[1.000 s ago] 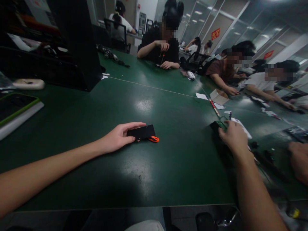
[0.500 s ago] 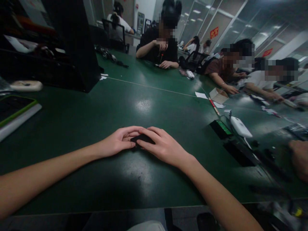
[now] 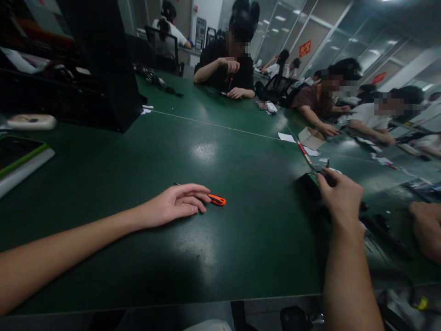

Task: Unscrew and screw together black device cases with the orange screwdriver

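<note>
While the left hand lies flat on the dark green worktop, fingers loosely apart touching a small orange plastic cutter, right hand fingers curled over a dark flat box, contents hidden.

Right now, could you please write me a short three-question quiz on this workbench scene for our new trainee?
1. True or false: the left hand rests flat on the green table beside the orange tool.
2. Where is the right hand? A) on the orange tool B) at the dark things by the table's right edge C) in the lap
3. What colour is the small tool at the left fingertips?

Key: 1 true; 2 B; 3 orange.
</note>
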Motion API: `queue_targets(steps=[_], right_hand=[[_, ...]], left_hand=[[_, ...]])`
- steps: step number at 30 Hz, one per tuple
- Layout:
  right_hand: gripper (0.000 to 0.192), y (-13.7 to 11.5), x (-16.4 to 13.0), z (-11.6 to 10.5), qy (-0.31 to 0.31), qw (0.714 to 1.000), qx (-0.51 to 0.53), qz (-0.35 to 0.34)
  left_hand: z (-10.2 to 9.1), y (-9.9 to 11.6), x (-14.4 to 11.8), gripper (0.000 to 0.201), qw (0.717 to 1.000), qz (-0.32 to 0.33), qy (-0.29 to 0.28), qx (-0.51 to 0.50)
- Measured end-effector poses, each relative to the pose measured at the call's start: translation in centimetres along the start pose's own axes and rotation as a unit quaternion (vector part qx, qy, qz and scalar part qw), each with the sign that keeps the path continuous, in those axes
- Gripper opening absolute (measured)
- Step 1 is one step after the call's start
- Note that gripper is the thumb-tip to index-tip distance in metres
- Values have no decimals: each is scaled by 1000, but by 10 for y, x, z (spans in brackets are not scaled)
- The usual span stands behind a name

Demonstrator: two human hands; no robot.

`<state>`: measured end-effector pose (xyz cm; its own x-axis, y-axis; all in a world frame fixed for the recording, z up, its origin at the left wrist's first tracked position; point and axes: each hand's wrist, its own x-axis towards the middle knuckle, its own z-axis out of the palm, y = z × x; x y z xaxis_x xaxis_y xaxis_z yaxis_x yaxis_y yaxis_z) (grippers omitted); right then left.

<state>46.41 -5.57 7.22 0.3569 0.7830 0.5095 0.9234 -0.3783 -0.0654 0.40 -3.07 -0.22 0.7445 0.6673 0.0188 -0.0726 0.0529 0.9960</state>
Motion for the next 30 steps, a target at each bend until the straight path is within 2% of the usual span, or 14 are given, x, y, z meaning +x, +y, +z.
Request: queue_targets(steps=[3,9,16,21,25,30], right_hand=[[49,24,3,10,-25,998,-27,50],[49,24,2,20,-71,993,-53,84],[50,32,3,29,-86,992,-55,72],[47,41,5,38,-69,996,-55,34],[56,46,6,42,-56,996,-70,17],[60,45,7,43,-86,992,-89,-9]], left_hand=[[-1,-2,-1,41,1000,8,-1,8],[-3,-7,-2,40,1000,6,-8,17],[-1,-6,-2,37,1000,10,-8,25],[-2,-5,-2,35,1000,7,-8,29],[-2,-3,-2,33,999,4,-4,35],[0,0,-2,31,999,-1,-8,44]])
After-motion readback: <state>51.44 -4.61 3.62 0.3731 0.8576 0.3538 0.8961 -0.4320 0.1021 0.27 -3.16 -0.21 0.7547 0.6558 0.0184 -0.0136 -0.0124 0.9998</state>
